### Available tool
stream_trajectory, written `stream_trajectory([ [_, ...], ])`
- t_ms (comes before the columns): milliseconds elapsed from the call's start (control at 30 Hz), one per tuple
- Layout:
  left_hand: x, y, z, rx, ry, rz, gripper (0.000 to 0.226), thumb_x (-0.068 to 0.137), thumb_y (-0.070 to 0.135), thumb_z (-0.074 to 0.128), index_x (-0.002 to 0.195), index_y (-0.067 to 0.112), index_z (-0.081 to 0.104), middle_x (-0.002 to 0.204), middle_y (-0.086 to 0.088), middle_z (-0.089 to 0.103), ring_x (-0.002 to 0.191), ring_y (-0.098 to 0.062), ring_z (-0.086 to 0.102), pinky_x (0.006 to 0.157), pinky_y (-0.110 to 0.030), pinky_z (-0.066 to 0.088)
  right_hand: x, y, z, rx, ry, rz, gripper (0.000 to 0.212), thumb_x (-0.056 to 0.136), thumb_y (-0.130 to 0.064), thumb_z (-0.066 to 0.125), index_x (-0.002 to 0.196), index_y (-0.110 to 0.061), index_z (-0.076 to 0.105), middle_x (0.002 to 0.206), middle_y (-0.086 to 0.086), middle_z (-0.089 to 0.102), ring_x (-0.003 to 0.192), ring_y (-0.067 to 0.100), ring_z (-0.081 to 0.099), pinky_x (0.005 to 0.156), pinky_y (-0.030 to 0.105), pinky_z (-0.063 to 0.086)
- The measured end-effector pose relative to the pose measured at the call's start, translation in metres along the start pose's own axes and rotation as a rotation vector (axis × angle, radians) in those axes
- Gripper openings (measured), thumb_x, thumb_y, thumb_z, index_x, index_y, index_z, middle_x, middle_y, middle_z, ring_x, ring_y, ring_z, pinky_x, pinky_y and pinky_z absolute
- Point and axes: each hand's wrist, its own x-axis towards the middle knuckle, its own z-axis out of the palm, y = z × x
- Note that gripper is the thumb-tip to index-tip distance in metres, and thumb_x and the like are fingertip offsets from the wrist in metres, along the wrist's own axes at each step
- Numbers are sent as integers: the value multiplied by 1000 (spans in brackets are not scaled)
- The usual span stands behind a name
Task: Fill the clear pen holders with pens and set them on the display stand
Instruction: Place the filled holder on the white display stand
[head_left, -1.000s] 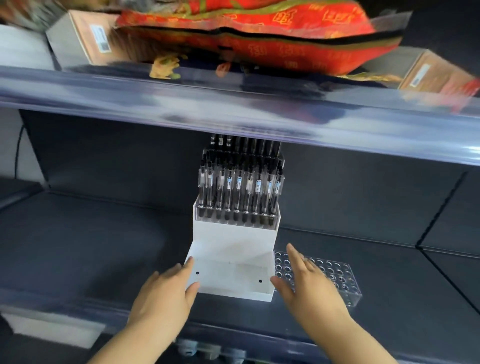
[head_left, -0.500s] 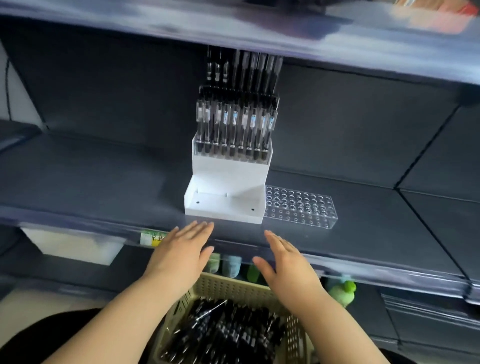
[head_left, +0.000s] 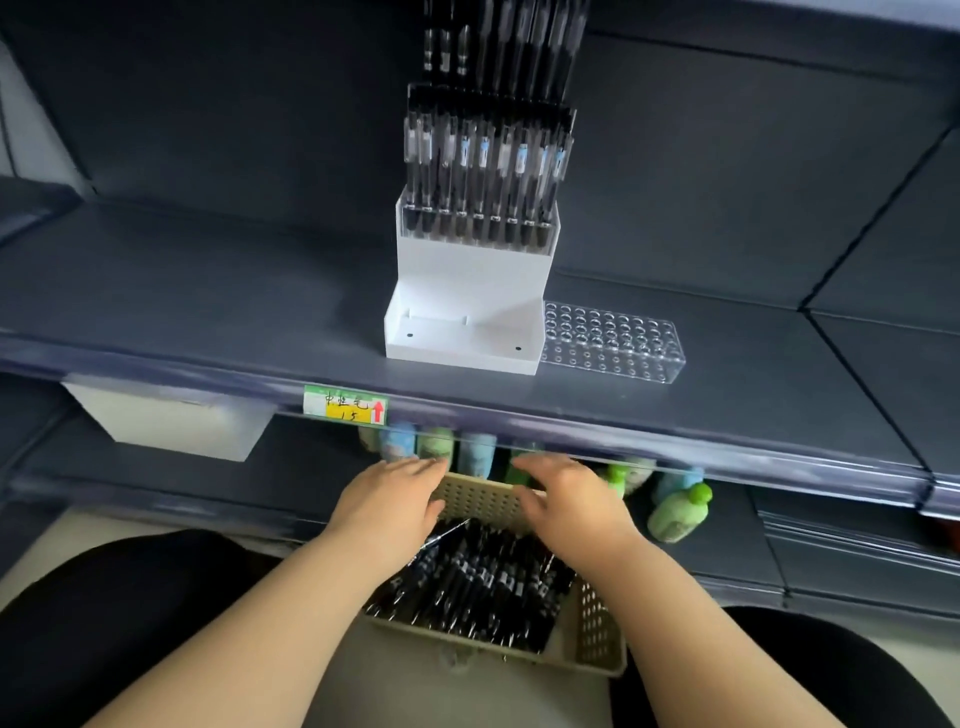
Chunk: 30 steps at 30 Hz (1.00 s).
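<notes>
Dark grey shelf (head_left: 208, 291) across the back, wide and flat. On it, white stand (head_left: 470, 275): full holder (head_left: 475, 228) on the top step, bottom step bare. Down low, tan basket (head_left: 597, 629), heaped. Just beside the stand, flat on the shelf, empty holder (head_left: 613, 343), clear, full of little holes. Left hand (head_left: 387, 506) and right hand (head_left: 566, 506) over the basket's far end, fingers loose and spread, holding nothing. Likely step: fetching pens (head_left: 483, 582). Next: pinch a few, drop each tip down into a hole, standing straight. Thin, black, slippery-looking, all jumbled.
</notes>
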Motion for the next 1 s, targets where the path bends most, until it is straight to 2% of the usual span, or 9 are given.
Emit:
stream_trajectory([
  [100, 4, 4, -4, -20, 34, 18, 51, 99, 38, 36, 147, 28, 22, 151, 10, 31, 139, -10, 28, 111, -28, 26, 15, 11, -28, 130, 303, -1, 35, 95, -25, 48, 129, -22, 54, 127, -3, 59, 115, 15, 54, 94, 30, 46],
  [233, 11, 12, -8, -45, 63, 47, 51, 100, 38, 36, 148, 29, 22, 151, 10, 30, 139, -10, 27, 111, -27, 24, 53, 38, -59, 161, 516, 47, 35, 93, -14, 48, 128, -13, 54, 129, 5, 57, 122, 23, 46, 98, 32, 38],
  [300, 15, 16, -8, -42, 72, 57, 51, 100, 38, 35, 148, 29, 21, 152, 11, 29, 139, -9, 26, 112, -26, 23, 77, 53, -65, 85, 477, 83, 39, 95, -17, 46, 134, -13, 48, 139, 5, 48, 131, 25, 38, 105, 35, 31],
  [367, 18, 18, -7, -47, 73, 57, 51, 99, 38, 36, 148, 30, 21, 152, 12, 28, 140, -8, 25, 112, -26, 23, 97, 64, -65, -33, 325, 145, 46, 97, -27, 42, 142, -18, 36, 151, 2, 31, 140, 22, 22, 112, 39, 21],
  [433, 20, 20, -8, -50, 77, 55, 52, 100, 37, 36, 148, 30, 20, 152, 12, 28, 140, -8, 23, 113, -26, 21, 109, 72, -62, -128, 187, 193, 50, 99, -35, 36, 146, -24, 25, 156, -2, 17, 144, 19, 10, 115, 41, 13],
  [500, 24, 21, -10, -50, 83, 52, 52, 100, 36, 34, 149, 30, 18, 153, 12, 27, 141, -8, 21, 113, -26, 20, 112, 74, -55, -202, 131, 205, 52, 99, -39, 31, 148, -27, 18, 158, -3, 10, 145, 18, 5, 117, 40, 7],
  [833, 51, 43, -21, -82, 156, 126, 50, 101, 32, 33, 149, 29, 19, 154, 12, 24, 143, -8, 17, 114, -28, 16, 68, 70, -41, -240, 186, 140, 51, 100, -40, 28, 148, -28, 17, 157, -3, 12, 145, 18, 5, 119, 39, 5],
  [1000, 69, 67, -28, -65, 282, 212, 51, 100, 29, 35, 149, 24, 21, 156, 7, 19, 143, -11, 16, 115, -26, 13, 58, 66, -41, -226, 179, 123, 52, 99, -41, 29, 148, -27, 18, 157, -3, 12, 145, 18, 5, 118, 40, 6],
])
